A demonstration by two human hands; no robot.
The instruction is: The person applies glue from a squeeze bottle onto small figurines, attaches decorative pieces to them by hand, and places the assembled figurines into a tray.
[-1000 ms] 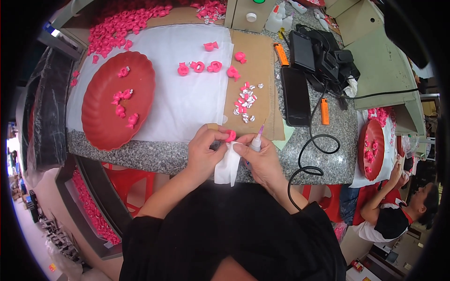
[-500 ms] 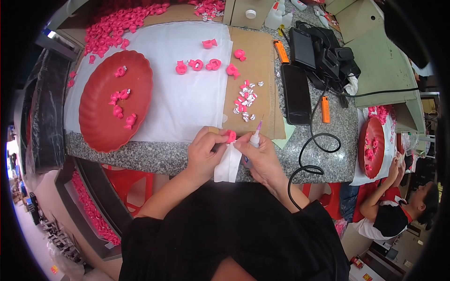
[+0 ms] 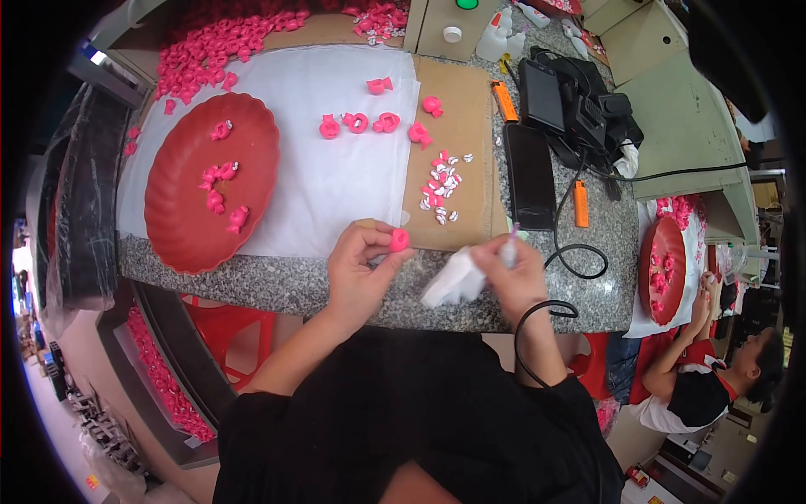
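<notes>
My left hand (image 3: 357, 273) pinches a small pink plastic toy piece (image 3: 400, 240) between thumb and fingers, above the front edge of the counter. To its right, my right hand (image 3: 519, 273) is closed around a small bottle with a thin purple nozzle (image 3: 509, 250), mostly hidden by the fingers. The same hand grips a white cloth (image 3: 456, 280), blurred by motion. Beyond my hands, small pink and white parts (image 3: 441, 183) lie in a loose pile on brown cardboard (image 3: 466, 101). Several pink toy pieces (image 3: 357, 123) stand on a white sheet (image 3: 315, 185).
A red scalloped tray (image 3: 180, 185) with several pink pieces lies left; a pink heap (image 3: 210, 50) sits behind it. On the right are a black phone (image 3: 531, 176), orange lighters (image 3: 581, 204), a black device (image 3: 579, 97) and a looping cable (image 3: 579, 248). A co-worker (image 3: 705, 370) sits far right.
My right hand has moved right, taking the white cloth and bottle away from the pink piece. My left hand still holds the piece, shifted slightly left. The view has shifted a little.
</notes>
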